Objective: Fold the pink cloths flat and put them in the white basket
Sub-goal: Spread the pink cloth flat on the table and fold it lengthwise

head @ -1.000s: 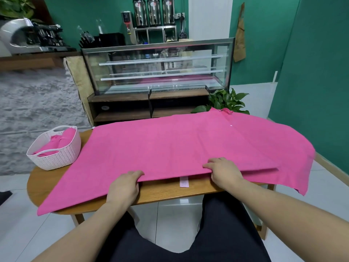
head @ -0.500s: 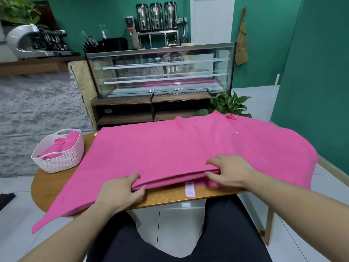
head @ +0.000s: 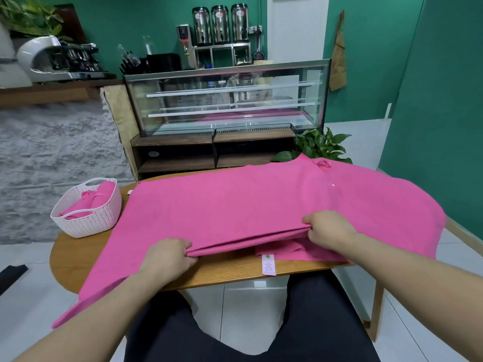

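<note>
Gripping the near folded edge of a large pink cloth [head: 248, 205] spread over the round wooden table [head: 227, 273], the left hand [head: 167, 257] and right hand [head: 329, 228] pinch it. A white woven plastic basket [head: 88, 220] holding folded pink cloths [head: 94, 199] stands at the table's left end, just beside the spread cloth.

Spread across the desk [head: 224, 273], the cloth [head: 248, 205], with corners hanging over the left front and right edges. Pinching its near folded edge, the left hand [head: 167, 257] and, to its right, the right hand [head: 328, 229]. At the desk's far left corner, the basket [head: 88, 226], with folded cloths [head: 96, 198] inside. Behind the desk, a display case [head: 227, 105] and a plant [head: 318, 146].
</note>
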`<state>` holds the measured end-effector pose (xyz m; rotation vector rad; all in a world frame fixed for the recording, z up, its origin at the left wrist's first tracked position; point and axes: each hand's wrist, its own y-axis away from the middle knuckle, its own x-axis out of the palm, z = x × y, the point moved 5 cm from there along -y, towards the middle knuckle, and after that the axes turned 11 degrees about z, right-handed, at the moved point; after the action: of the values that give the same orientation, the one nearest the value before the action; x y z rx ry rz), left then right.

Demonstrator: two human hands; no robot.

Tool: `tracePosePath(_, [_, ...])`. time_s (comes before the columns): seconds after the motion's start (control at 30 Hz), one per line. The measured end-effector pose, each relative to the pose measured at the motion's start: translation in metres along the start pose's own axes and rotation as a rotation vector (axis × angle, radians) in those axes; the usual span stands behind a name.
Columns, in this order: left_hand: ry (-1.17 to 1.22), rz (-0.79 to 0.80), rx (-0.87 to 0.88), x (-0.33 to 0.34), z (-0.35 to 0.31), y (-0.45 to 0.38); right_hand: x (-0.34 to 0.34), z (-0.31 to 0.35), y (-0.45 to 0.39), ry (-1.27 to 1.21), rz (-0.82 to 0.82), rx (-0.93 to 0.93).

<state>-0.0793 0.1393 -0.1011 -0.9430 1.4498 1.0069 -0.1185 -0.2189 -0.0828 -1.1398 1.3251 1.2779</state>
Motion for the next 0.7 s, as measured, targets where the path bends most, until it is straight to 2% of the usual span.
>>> tracePosePath(0.33, [0.079, 0.073, -0.027, -0.009, 0.011, 0.004, -0.018, 0.005, 0.007, 0.018, 0.08, -0.085])
tracePosePath(0.43, [0.137, 0.059, 0.028, -0.011, 0.014, 0.007, -0.029, 0.002, 0.005, -0.062, -0.055, -0.085])
tracePosePath(0.57, [0.414, 0.078, 0.106, -0.016, 0.018, 0.001, -0.043, -0.005, -0.007, -0.295, -0.197, -0.066])
tracePosePath(0.7, [0.508, -0.118, 0.132, -0.031, 0.022, -0.016, -0.052, -0.003, -0.028, -0.358, -0.233, -0.016])
